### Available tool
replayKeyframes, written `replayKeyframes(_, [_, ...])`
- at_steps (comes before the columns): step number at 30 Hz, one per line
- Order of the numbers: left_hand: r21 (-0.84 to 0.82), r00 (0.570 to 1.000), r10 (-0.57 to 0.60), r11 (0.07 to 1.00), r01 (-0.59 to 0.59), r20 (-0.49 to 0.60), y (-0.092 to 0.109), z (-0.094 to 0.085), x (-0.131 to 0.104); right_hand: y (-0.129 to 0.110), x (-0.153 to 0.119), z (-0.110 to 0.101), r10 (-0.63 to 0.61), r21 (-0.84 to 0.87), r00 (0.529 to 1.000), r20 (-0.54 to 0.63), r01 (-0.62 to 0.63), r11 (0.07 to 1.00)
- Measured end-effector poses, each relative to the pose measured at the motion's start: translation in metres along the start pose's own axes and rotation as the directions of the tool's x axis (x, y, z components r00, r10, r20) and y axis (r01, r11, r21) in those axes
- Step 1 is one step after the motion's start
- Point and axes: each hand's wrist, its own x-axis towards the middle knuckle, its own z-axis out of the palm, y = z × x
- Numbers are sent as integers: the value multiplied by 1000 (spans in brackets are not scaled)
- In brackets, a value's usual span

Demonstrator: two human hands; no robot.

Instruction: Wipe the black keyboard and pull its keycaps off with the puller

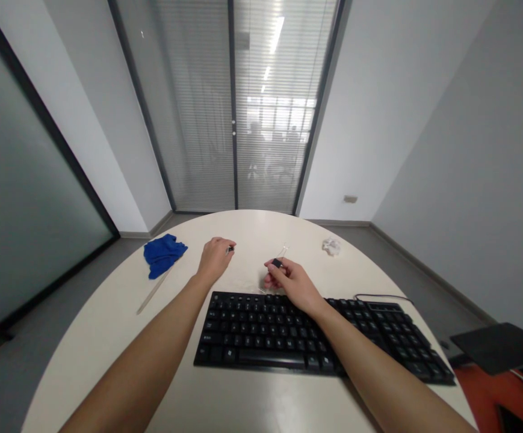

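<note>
A black keyboard [270, 359] lies on the round table in front of me, with my right forearm crossing over it. Just beyond its back edge, my right hand [290, 281] pinches a small black keycap [277, 263] between thumb and fingers. My left hand [215, 257] is to the left, low over the table, its fingers closed around a small black piece [230, 249] whose kind is too small to make out. Behind the right hand lies a thin clear object [283, 250], partly hidden by that hand.
A blue cloth [162, 254] lies at the left with a thin pale stick [153, 293] beside it. Crumpled white tissue [331, 246] sits at the right rear of the cream table [261, 225]. The keyboard cable [383, 295] runs off the right edge, near a dark flat object [502, 347].
</note>
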Motion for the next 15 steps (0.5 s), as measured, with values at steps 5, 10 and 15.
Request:
replayKeyframes(5, [-9,1000,-13,1000,13,4,-2,-2,1,1,0,0,-4,-14,1000,6,4,1000])
replayKeyframes(10, [-15,999,-37,999,37,-2,-2,-2,0,1,0,-1,0,-12,1000,6,0,1000])
replayKeyframes(15, [-17,999,-44,999,44,-11,-2,-2,0,1,0,-1,-8,-9,1000,1,8,1000])
